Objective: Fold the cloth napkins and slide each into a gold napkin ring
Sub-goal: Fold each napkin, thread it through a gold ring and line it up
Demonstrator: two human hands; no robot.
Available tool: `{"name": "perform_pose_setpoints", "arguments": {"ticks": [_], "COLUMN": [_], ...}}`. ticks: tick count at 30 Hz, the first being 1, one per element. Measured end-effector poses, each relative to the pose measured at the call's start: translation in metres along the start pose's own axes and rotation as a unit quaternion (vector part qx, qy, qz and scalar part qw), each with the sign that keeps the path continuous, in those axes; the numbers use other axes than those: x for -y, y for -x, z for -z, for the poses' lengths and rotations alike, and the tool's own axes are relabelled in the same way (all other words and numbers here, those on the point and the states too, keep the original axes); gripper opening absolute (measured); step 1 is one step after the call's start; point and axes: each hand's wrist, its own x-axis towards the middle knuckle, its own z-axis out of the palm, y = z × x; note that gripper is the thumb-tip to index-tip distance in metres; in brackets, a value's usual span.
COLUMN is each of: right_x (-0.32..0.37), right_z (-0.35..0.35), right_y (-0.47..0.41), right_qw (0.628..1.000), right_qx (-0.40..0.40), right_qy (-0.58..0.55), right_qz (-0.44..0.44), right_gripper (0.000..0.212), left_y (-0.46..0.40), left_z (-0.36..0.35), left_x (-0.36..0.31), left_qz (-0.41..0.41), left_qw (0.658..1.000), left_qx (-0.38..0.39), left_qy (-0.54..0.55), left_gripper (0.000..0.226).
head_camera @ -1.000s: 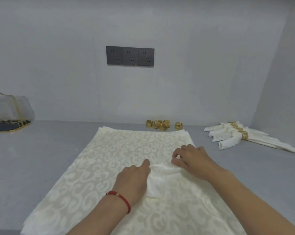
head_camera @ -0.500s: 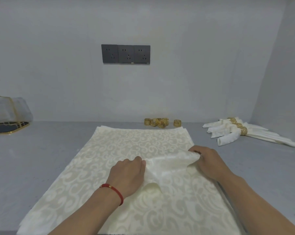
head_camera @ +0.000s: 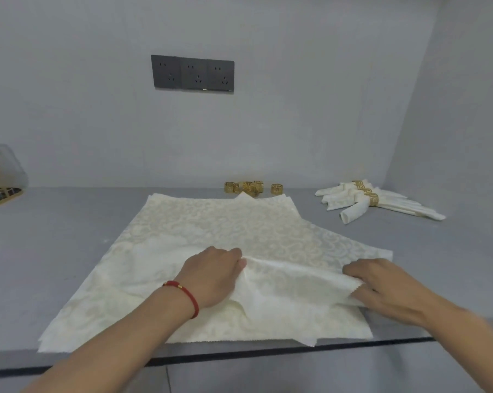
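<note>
A stack of cream patterned cloth napkins [head_camera: 199, 231] lies spread on the grey counter. The top napkin [head_camera: 293, 282] is pulled to the right and lifted into a fold. My left hand [head_camera: 211, 276], with a red bracelet on the wrist, pinches its fold near the middle. My right hand [head_camera: 381, 285] grips its edge at the right side. Several loose gold napkin rings [head_camera: 248, 188] sit by the back wall. Rolled napkins in gold rings [head_camera: 361, 201] lie at the back right.
The grey counter [head_camera: 69, 242] has a front edge with a dark seam near me. A clear bag with a gold-rimmed dark tray [head_camera: 1, 182] stands at the far left. A dark socket panel [head_camera: 192, 73] is on the back wall. A side wall closes the right.
My right hand has drawn the top napkin out to the right, away from my left hand. The napkin's far corner now sticks out past the stack's right edge.
</note>
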Motion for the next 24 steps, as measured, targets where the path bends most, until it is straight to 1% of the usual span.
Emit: {"name": "perform_pose_setpoints", "arguments": {"ticks": [2, 4, 6, 8, 10, 11, 12, 13, 14, 15, 16, 18, 19, 20, 21, 22, 23, 24], "right_x": [0.026, 0.053, 0.072, 0.08, 0.083, 0.083, 0.083, 0.081, 0.078, 0.075, 0.073, 0.071, 0.07, 0.071, 0.069, 0.068, 0.066, 0.066], "right_z": [-0.006, -0.013, -0.022, -0.026, -0.023, -0.021, -0.021, -0.022, -0.024, -0.029, -0.033, -0.041, -0.044, -0.046, -0.05, -0.052, -0.053, -0.052], "right_y": [0.003, 0.004, 0.004, 0.0, -0.004, -0.007, -0.011, -0.016, -0.022, -0.029, -0.035, -0.047, -0.052, -0.055, -0.059, -0.06, -0.059, -0.057], "right_qw": [0.999, 0.994, 0.979, 0.964, 0.959, 0.962, 0.967, 0.973, 0.979, 0.984, 0.988, 0.991, 0.991, 0.991, 0.99, 0.989, 0.985, 0.982], "right_qx": [-0.009, -0.032, -0.067, -0.102, -0.106, -0.101, -0.094, -0.094, -0.096, -0.096, -0.098, -0.099, -0.1, -0.095, -0.088, -0.085, -0.084, -0.085], "right_qy": [-0.027, -0.076, -0.147, -0.213, -0.246, -0.243, -0.228, -0.204, -0.169, -0.141, -0.114, -0.086, -0.087, -0.09, -0.104, -0.112, -0.127, -0.139], "right_qz": [0.029, 0.076, 0.121, 0.119, 0.088, 0.074, 0.064, 0.06, 0.058, 0.055, 0.048, 0.036, 0.031, 0.028, 0.037, 0.053, 0.079, 0.098], "right_gripper": [0.03, 0.041, 0.038, 0.041, 0.042, 0.04, 0.037, 0.035, 0.035, 0.038, 0.043, 0.046, 0.045, 0.044, 0.047, 0.052, 0.058, 0.062], "left_y": [0.014, 0.027, 0.039, 0.047, 0.051, 0.053, 0.055, 0.059, 0.063, 0.069, 0.077, 0.09, 0.092, 0.093, 0.093, 0.092, 0.091, 0.089], "left_z": [0.011, 0.018, 0.018, 0.014, 0.013, 0.013, 0.012, 0.009, 0.004, -0.003, -0.008, -0.023, -0.028, -0.033, -0.035, -0.034, -0.032, -0.029], "left_x": [0.018, 0.034, 0.044, 0.048, 0.051, 0.053, 0.054, 0.057, 0.057, 0.056, 0.052, 0.047, 0.047, 0.047, 0.048, 0.05, 0.051, 0.051], "left_qz": [0.004, 0.002, -0.008, -0.013, -0.006, -0.011, -0.021, -0.041, -0.076, -0.126, -0.171, -0.213, -0.218, -0.216, -0.212, -0.211, -0.208, -0.201], "left_qw": [0.998, 0.994, 0.992, 0.987, 0.978, 0.976, 0.98, 0.987, 0.99, 0.984, 0.975, 0.971, 0.972, 0.974, 0.974, 0.973, 0.972, 0.97], "left_qx": [0.018, 0.019, 0.015, 0.01, 0.02, 0.025, 0.021, -0.01, -0.066, -0.115, -0.134, -0.103, -0.082, -0.072, -0.078, -0.089, -0.092, -0.099], "left_qy": [0.053, 0.107, 0.125, 0.159, 0.209, 0.216, 0.198, 0.157, 0.103, 0.056, 0.042, 0.036, 0.026, 0.019, 0.022, 0.039, 0.06, 0.094], "left_gripper": [0.039, 0.045, 0.049, 0.047, 0.034, 0.025, 0.017, 0.014, 0.019, 0.026, 0.033, 0.052, 0.062, 0.065, 0.056, 0.042, 0.033, 0.029]}}
